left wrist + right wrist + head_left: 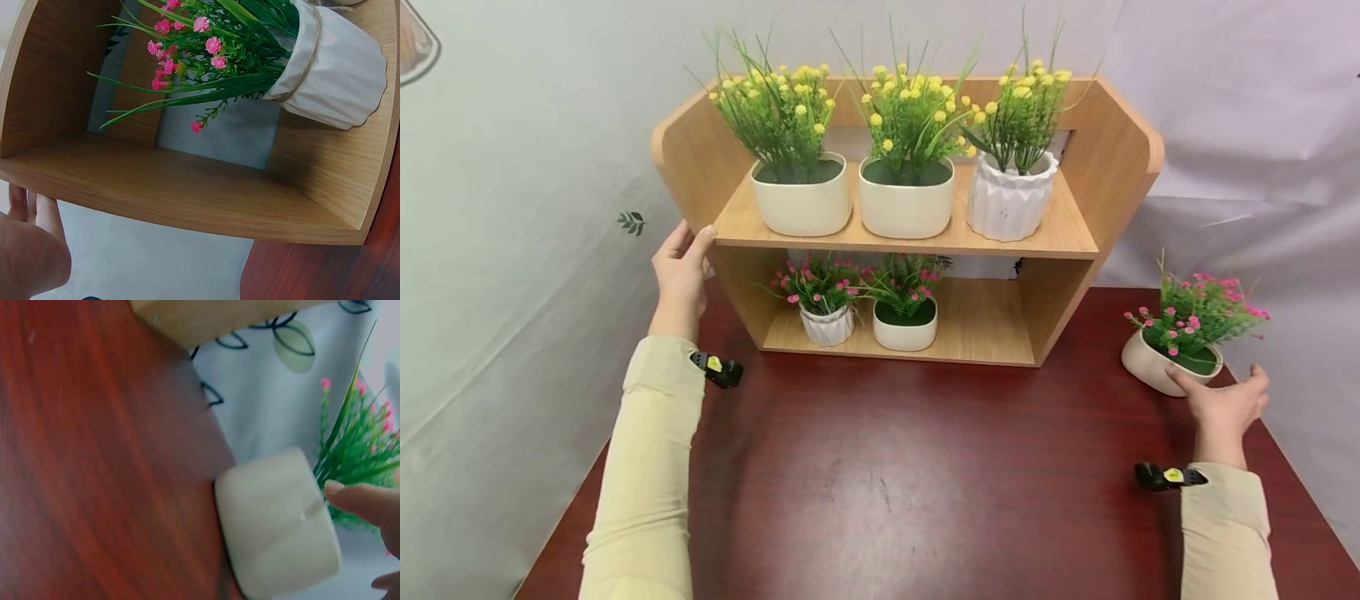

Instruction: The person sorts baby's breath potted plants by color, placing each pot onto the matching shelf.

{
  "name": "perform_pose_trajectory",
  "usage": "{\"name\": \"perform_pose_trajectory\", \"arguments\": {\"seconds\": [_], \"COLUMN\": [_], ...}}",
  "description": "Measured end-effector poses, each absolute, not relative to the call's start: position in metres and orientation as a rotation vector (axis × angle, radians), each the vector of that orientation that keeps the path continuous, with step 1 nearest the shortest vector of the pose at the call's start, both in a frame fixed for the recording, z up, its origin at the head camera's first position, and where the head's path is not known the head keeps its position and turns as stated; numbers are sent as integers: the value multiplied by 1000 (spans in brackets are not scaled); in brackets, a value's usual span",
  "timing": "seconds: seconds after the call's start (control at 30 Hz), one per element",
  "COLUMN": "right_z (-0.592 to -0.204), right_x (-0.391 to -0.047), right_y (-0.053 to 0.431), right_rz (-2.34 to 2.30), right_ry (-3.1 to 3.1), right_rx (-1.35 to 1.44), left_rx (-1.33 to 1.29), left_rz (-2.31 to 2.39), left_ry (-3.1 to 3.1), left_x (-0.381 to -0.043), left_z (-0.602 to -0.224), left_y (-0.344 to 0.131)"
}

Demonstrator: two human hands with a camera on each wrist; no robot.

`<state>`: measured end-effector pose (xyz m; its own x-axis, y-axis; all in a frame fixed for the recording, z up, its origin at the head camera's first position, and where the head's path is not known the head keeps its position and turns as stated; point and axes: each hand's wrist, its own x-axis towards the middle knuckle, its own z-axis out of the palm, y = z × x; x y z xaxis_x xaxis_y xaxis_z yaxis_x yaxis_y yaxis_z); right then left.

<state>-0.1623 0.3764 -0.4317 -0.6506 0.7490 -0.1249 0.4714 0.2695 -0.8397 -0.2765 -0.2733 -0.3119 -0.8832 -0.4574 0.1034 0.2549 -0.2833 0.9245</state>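
Observation:
My left hand (681, 271) touches the left side panel of a two-tier wooden shelf (1060, 308); in the left wrist view its fingers (47, 212) lie straight along the panel's outer face, tips hidden. At the right, my right hand (1227, 407) is beside a cream oval pot (1150, 367) with pink flowers (1206, 304), standing on the table. The thumb (350, 495) is at the pot's rim, and the fingers are spread away from it. Whether the thumb presses the rim, I cannot tell.
Three pots of yellow flowers (906, 196) stand on the upper tier. Below them are a ribbed white pot (827, 327) and a cream pot (906, 335), both with pink flowers. The shelf stands on a dark red table (880, 467), with pale cloth (1210, 167) behind.

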Motion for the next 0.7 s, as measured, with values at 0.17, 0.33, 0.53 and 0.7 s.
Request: {"name": "perform_pose_trajectory", "arguments": {"seconds": [0.17, 0.33, 0.53, 0.7], "right_z": [-438, -443, -449, -457], "right_x": [-165, -170, -173, -176], "right_y": [385, 391, 395, 395], "right_rz": [1311, 1318, 1362, 1423], "right_ry": [-2312, -2354, -2356, -2300], "right_rx": [-1035, -958, -966, -985], "left_rx": [261, 282, 257, 198], "left_rz": [-2175, -2152, -2066, -1995], "left_ry": [-1553, -1593, -1679, -1711], "left_x": [-277, -276, -275, -274], "left_z": [-310, -309, -307, -307], "left_y": [-274, -276, -275, -275]}}
